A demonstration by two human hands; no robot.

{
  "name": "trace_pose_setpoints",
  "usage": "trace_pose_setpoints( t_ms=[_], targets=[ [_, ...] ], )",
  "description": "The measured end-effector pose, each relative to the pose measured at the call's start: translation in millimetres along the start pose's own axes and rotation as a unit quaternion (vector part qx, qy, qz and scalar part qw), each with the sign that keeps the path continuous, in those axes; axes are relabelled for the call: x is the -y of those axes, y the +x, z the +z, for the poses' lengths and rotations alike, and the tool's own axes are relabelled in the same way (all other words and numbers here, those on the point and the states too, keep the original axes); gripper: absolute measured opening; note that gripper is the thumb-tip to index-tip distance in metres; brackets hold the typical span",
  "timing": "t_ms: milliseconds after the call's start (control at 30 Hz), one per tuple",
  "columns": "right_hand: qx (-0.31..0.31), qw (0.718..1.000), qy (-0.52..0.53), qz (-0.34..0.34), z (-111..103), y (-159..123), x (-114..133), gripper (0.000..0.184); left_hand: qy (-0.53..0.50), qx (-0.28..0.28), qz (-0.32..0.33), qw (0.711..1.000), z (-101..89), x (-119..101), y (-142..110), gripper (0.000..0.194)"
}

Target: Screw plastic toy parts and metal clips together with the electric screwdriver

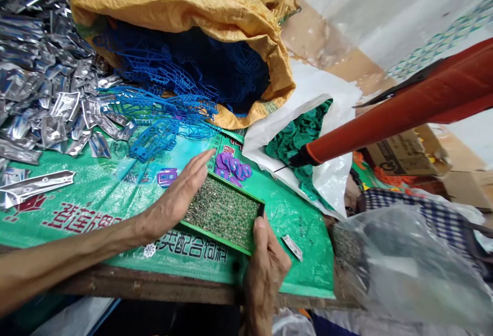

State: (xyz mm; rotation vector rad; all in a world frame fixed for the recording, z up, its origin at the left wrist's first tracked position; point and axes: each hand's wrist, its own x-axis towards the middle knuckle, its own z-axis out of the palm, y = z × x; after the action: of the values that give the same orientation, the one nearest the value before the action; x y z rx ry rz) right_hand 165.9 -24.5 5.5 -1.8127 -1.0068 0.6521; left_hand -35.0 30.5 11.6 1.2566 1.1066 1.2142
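Observation:
A green tray (196,226) filled with several tiny metal pieces lies on a green printed sheet (88,207) over the table. My left hand (177,197) rests flat along the tray's left edge, fingers stretched out together. My right hand (265,264) grips the tray's near right corner, with the thumb on its rim. Small purple plastic parts (231,165) lie just beyond the tray.
Blue plastic frames (169,89) spill from a yellow woven sack (215,22) at the back. Silver foil packets (42,84) are heaped at left. A white bag of green parts (300,135), an orange tube (404,110) and a clear plastic bag (404,264) are at right.

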Motion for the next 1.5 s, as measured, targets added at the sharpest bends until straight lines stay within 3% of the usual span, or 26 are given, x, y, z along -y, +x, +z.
trace_pose_setpoints(
  t_ms=[167, 333, 467, 600, 733, 900, 1033, 1167, 1300, 1433, 1500],
  targets=[
    [-0.035, 0.999, -0.006, 0.012, -0.6, -0.5, -4.8, 0.065, -0.018, -0.019, 0.008, 1.0, -2.0, 2.4, 1.1, 0.07],
    [0.001, 1.0, 0.003, 0.007, -1.1, -0.2, -8.0, 0.061, 0.012, 0.01, -0.01, 1.0, -1.3, 0.0, 1.6, 0.073],
    [-0.042, 0.999, -0.014, 0.016, -4.3, -0.7, -7.6, 0.062, -0.005, -0.014, 0.003, 1.0, -1.1, -1.3, 1.3, 0.07],
    [-0.001, 1.0, -0.011, 0.015, -3.5, -3.5, -5.9, 0.064, 0.01, 0.014, 0.008, 1.0, 0.7, -0.2, -0.8, 0.071],
    [-0.028, 0.999, -0.031, 0.0, -4.4, -3.3, -3.6, 0.063, -0.036, -0.018, -0.007, 0.999, 0.1, -2.6, 0.3, 0.069],
    [-0.007, 1.0, -0.025, -0.005, -2.1, -4.4, -3.4, 0.062, 0.021, 0.017, -0.007, 1.0, 0.7, -5.7, -0.4, 0.08],
    [-0.032, 0.999, -0.022, 0.001, -2.0, -5.1, -3.6, 0.065, -0.015, -0.022, 0.006, 1.0, 0.9, -3.7, 0.6, 0.071],
    [0.009, 1.0, 0.0, 0.02, -3.2, -6.2, -1.6, 0.066, 0.031, 0.017, 0.017, 0.999, 0.9, -0.9, 1.1, 0.07],
    [-0.024, 0.999, -0.014, 0.03, -5.4, -5.3, -2.2, 0.065, -0.012, -0.028, 0.018, 0.999, 0.8, -2.0, 0.7, 0.074],
    [0.004, 1.0, 0.0, 0.022, -4.4, -5.5, -3.7, 0.068, 0.048, 0.02, 0.011, 0.999, 2.1, -4.9, -1.2, 0.071],
    [-0.015, 1.0, 0.002, 0.025, -4.3, -5.9, -2.5, 0.065, 0.018, 0.0, 0.005, 1.0, 1.6, -5.5, -0.7, 0.071]
  ],
)
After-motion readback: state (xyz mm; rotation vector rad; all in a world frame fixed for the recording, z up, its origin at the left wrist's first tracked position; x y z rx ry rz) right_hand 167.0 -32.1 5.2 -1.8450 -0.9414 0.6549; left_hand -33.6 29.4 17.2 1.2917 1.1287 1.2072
